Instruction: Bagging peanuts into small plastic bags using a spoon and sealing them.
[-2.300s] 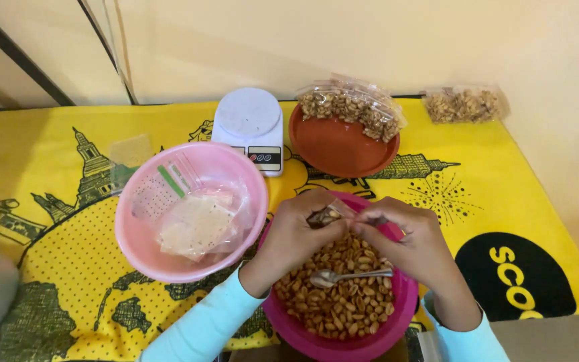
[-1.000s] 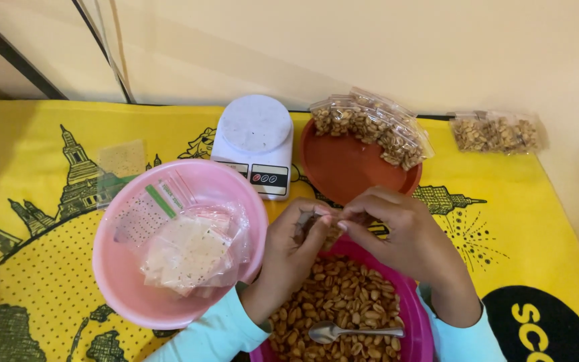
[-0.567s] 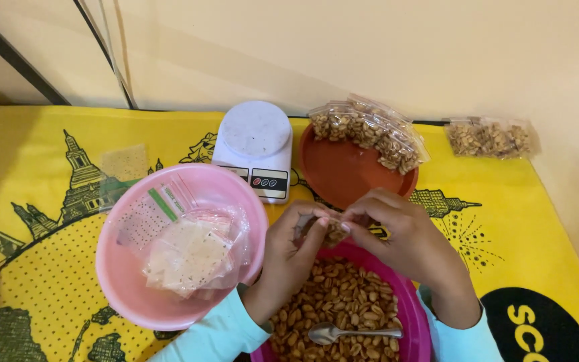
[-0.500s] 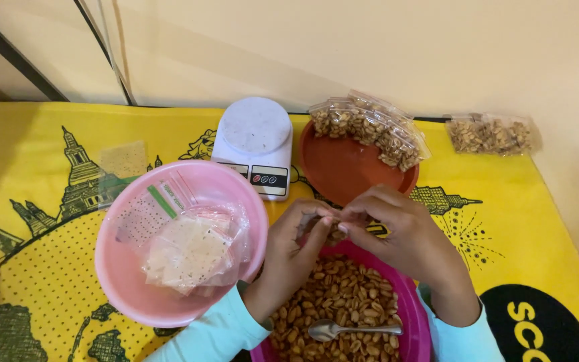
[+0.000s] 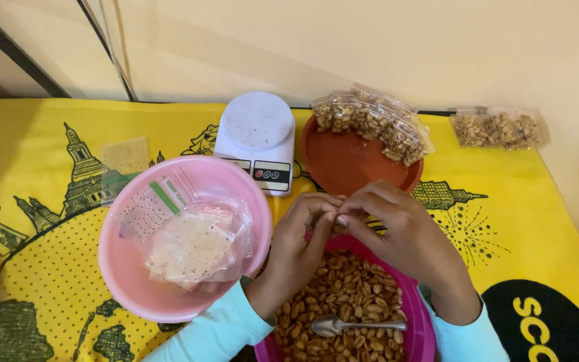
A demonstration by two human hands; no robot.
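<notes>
At the lower middle of the frame the left hand [image 5: 296,248] and the right hand [image 5: 403,234] meet fingertip to fingertip above the far rim of a magenta bowl [image 5: 418,315]. The fingers of both hands are curled inward and pinched together on something small between them; it looks like a little clear bag of nuts, though the fingers hide nearly all of it. No finger is spread wide; thumbs and forefingers press close at the meeting point.

The magenta bowl is heaped with peanuts [image 5: 343,302], and a metal spoon [image 5: 356,326] lies on top of them near the bottom edge. Left of the hands, a pink bowl [image 5: 122,268] holds a pile of empty clear bags [image 5: 192,241]. Above the hands, a white kitchen scale [image 5: 257,137] stands beside a brown plate [image 5: 350,164] with filled bags of nuts [image 5: 373,124] resting on its far rim. Another filled bag [image 5: 500,127] lies at the upper right on the yellow printed cloth [image 5: 35,147].
</notes>
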